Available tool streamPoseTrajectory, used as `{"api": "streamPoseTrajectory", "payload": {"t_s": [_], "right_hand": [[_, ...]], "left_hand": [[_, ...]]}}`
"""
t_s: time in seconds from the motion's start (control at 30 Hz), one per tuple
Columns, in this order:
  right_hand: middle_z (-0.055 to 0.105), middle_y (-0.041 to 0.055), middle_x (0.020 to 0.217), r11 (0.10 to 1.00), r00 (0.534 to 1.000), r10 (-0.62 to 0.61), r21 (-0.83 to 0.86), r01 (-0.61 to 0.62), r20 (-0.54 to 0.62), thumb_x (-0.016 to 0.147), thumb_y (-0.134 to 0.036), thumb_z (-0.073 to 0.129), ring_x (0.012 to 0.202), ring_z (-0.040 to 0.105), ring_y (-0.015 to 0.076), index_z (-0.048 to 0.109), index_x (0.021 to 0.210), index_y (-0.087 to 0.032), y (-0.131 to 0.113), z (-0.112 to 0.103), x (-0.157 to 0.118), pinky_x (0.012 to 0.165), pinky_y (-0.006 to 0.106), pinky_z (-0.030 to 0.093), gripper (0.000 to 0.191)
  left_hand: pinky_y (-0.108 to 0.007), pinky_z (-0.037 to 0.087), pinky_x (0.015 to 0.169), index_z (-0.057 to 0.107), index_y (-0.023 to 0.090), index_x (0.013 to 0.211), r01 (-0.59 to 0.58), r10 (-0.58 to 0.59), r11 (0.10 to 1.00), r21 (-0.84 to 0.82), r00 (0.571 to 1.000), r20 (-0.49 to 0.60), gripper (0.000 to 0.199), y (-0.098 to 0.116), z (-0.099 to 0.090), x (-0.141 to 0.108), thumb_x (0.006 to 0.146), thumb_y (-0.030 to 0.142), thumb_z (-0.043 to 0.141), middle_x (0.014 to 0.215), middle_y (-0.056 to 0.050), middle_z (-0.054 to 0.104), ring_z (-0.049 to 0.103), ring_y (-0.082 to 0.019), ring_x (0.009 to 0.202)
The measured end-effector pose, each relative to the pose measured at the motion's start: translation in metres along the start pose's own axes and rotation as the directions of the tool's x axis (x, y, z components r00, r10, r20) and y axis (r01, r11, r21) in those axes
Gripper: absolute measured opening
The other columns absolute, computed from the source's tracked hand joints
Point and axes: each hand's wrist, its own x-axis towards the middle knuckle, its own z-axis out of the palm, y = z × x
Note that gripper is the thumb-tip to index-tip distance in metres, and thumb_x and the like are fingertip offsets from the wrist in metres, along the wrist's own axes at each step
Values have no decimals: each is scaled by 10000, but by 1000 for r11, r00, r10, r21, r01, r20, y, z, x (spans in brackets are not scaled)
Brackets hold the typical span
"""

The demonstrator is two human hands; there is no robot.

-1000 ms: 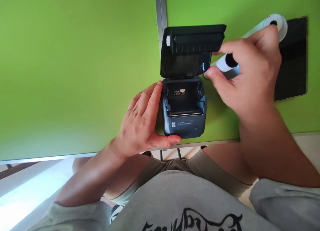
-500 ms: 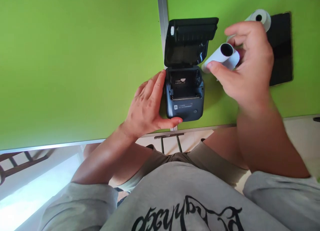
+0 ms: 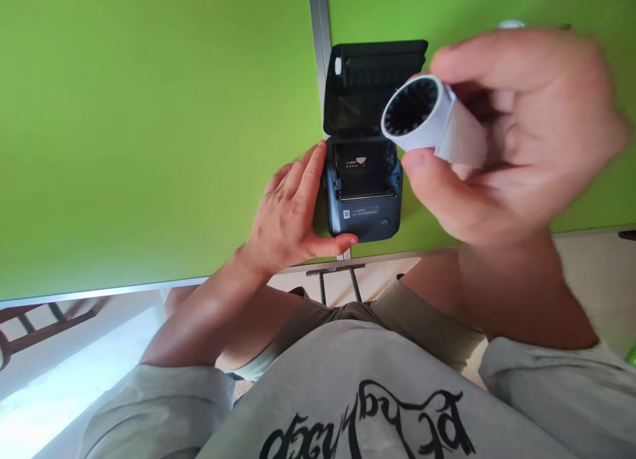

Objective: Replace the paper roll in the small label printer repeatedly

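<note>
A small dark label printer (image 3: 365,219) lies on the green table with its lid (image 3: 355,111) swung up and its paper bay bare. My left hand (image 3: 291,210) grips the printer, fingers along its left side and thumb across its front edge. Raised close to the camera, my right hand (image 3: 527,134) pinches a white paper roll (image 3: 460,131) between thumb and fingers. The roll's hollow core faces me, and a loose flap of paper shows on it. It overlaps part of the lid in view, apart from the printer's bay.
Another white roll (image 3: 511,24) peeks out behind my right hand, mostly hidden. A metal seam (image 3: 320,22) runs across the green table (image 3: 149,134) behind the printer. The table's front edge is just before my lap.
My right hand has lifted the paper roll up toward the camera and turned its hollow end to face me. The tablet-like dark slab is now covered by that hand. My left hand stays put.
</note>
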Motion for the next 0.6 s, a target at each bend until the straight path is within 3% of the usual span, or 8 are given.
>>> {"api": "streamPoseTrajectory", "payload": {"t_s": [0.1,0.23,0.4,0.6], "right_hand": [[677,35,1288,990,991,-113,71,118,-74,887,-508,727,1180,687,223,575,1344,-279,-2,6,8,921,359,632,533],[738,22,1145,932,942,-282,181,314,-184,845,-262,771,1012,738,183,628,1233,-237,6,19,16,847,316,629,415],[791,31,1143,940,948,-276,160,301,-161,783,-153,813,1037,780,209,648,1100,-229,24,28,17,799,296,642,366],[802,-2,1104,933,942,-331,126,336,-56,848,-241,777,998,787,213,655,1092,-280,29,32,19,848,368,675,275]], "left_hand": [[-488,385,1235,198,72,1621,-2,2,1000,19,1000,8,1197,0,0,0,824,938,416,1619,-264,428,456,-364,1507],[-469,394,1233,202,75,1619,-14,14,999,31,1000,-9,1172,1,0,-1,841,928,406,1625,-255,426,455,-348,1512],[-456,404,1225,230,63,1610,-30,32,999,39,999,-28,1160,1,0,0,849,921,405,1607,-261,449,471,-340,1502],[-483,423,1205,210,89,1621,-23,24,999,37,1000,-17,1157,1,-1,0,845,921,418,1613,-254,443,475,-354,1496]]}}
